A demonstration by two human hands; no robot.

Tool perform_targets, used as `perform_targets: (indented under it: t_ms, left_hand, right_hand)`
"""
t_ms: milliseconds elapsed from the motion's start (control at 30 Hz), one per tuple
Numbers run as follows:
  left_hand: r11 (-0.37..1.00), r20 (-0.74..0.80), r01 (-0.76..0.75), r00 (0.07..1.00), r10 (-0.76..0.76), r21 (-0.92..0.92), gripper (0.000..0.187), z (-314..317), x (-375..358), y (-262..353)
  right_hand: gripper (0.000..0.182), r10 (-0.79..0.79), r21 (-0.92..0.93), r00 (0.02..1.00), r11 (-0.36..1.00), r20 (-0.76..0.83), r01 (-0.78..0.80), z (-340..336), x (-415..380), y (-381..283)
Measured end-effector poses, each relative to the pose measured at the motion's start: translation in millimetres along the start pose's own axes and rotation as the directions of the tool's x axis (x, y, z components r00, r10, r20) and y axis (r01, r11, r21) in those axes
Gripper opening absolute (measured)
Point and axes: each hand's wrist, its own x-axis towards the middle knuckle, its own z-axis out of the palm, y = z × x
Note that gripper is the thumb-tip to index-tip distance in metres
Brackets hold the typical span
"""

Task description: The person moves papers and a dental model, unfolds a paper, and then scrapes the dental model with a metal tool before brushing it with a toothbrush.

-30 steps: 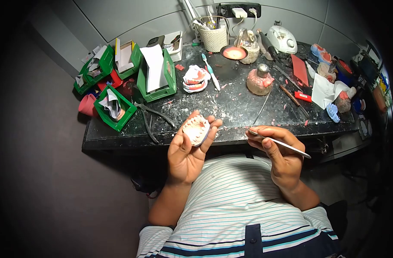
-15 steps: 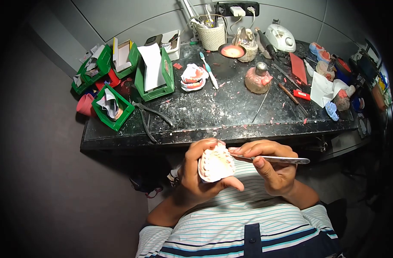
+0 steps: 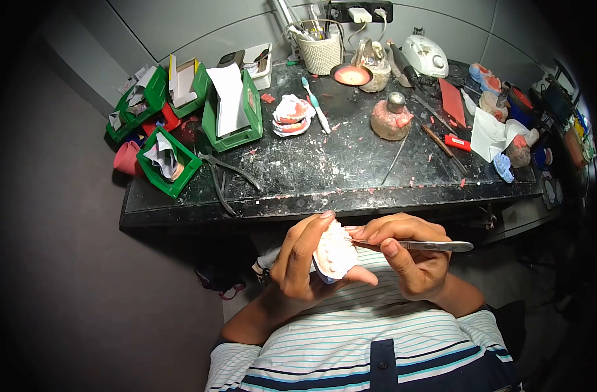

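In front of my body, my left hand is closed around a white plaster dental model, its row of teeth turned up and brightly lit. The fingers wrap its far side and the thumb supports it from below. My right hand grips a scalpel with a flat metal handle that sticks out to the right. Its working end points left, right at the teeth of the model, and is partly hidden by my fingertips.
On the black bench lie pliers, a toothbrush and a denture model with red wax. Green bins stand left. Further right are a flask with a metal cap, a wooden-handled tool and red wax sheet.
My left hand has tilted and turned the dental model, so its toothed surface now shows narrower, and moved it slightly right. The scalpel stays against it, barely shifted.
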Motion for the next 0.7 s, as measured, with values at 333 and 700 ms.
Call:
perform_targets:
  t_ms: [333, 700]
  left_hand:
    - [0.996, 0.017, 0.026, 1.000, -0.025, -0.081, 0.095, 1.3, -4.7, -2.2]
    - [0.972, 0.062, 0.122, 0.992, -0.112, -0.203, 0.097, 5.5, -13.6, -4.6]
  right_hand:
    - [0.013, 0.015, -0.006, 0.999, 1.000, 0.040, -0.015, -3.1, 2.3, 2.3]
    - [0.013, 0.036, -0.002, 0.997, 0.999, 0.062, -0.036, -7.1, 3.1, 8.2]
